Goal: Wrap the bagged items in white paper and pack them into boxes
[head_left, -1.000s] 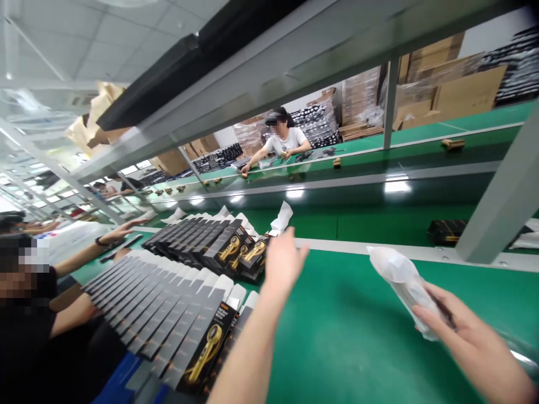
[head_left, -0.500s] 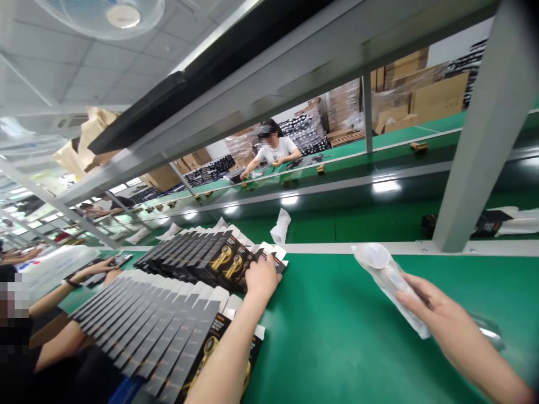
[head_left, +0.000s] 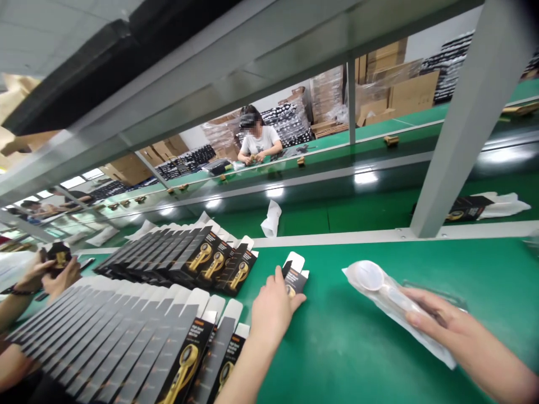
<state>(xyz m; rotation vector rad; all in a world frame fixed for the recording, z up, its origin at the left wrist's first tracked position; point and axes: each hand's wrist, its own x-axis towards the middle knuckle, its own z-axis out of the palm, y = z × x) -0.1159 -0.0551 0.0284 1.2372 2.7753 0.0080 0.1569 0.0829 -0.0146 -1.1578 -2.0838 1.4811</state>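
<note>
My left hand [head_left: 272, 308] is closed around a small black carton [head_left: 296, 275] with its white top flaps standing open. It is beside the right end of the carton rows, over the green worktop. At the right, my right hand [head_left: 448, 325] grips a handheld fan in a white translucent bag [head_left: 389, 294]. The fan's round head shows through the film and points to the upper left. Left of my left arm, a near row of upright cartons [head_left: 126, 336] and a far row [head_left: 197, 252] stand packed together, flaps up, with gold fans printed on their fronts.
Behind the worktop's pale rim runs a green conveyor belt with a white bagged item [head_left: 272, 219] on it. A grey post [head_left: 455, 123] rises at the right, near a carton with a bag [head_left: 469, 207]. A co-worker's hands [head_left: 59, 275] hold a dark item at the left.
My left hand has moved right, drawing one carton away from the end of the far row. The bagged fan stays in my right hand. The camera view has shifted.
</note>
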